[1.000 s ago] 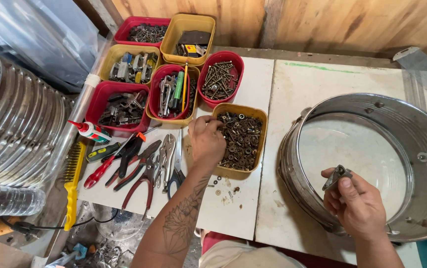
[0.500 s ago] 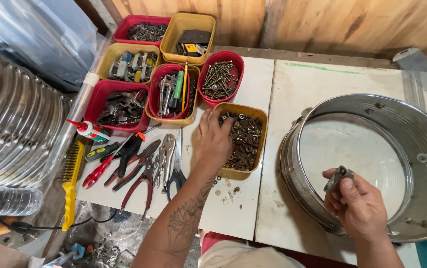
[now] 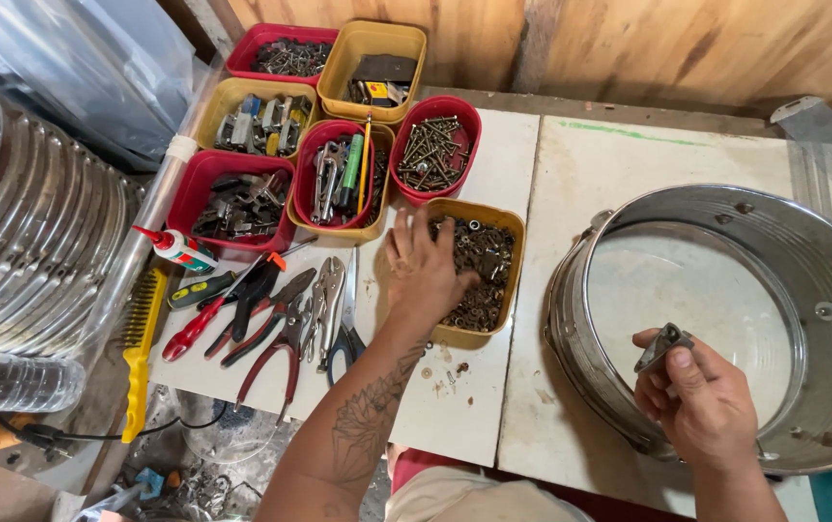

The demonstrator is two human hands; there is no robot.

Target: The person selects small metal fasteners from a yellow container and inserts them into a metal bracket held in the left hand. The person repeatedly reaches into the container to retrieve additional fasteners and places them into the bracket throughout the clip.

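My left hand (image 3: 423, 274) reaches into a yellow bin (image 3: 514, 226) filled with small nuts and washers (image 3: 487, 256), fingers spread down among them; whether it holds any is hidden. My right hand (image 3: 697, 399) grips a small grey metal bracket (image 3: 660, 345) at the near rim of a wide round metal drum shell (image 3: 774, 228), which lies flat on the white table (image 3: 571, 174) at the right.
Red and yellow bins of screws (image 3: 432, 153), tools and hardware stand at the back left. Pliers and cutters (image 3: 271, 314) lie left of my left arm. A yellow wire brush (image 3: 138, 350), a glue bottle (image 3: 176, 247) and stacked metal hoops (image 3: 20, 242) sit at far left.
My left hand has moved from the bin's left rim further into the nuts and washers. My right hand keeps the bracket nearly still at the shell's rim.
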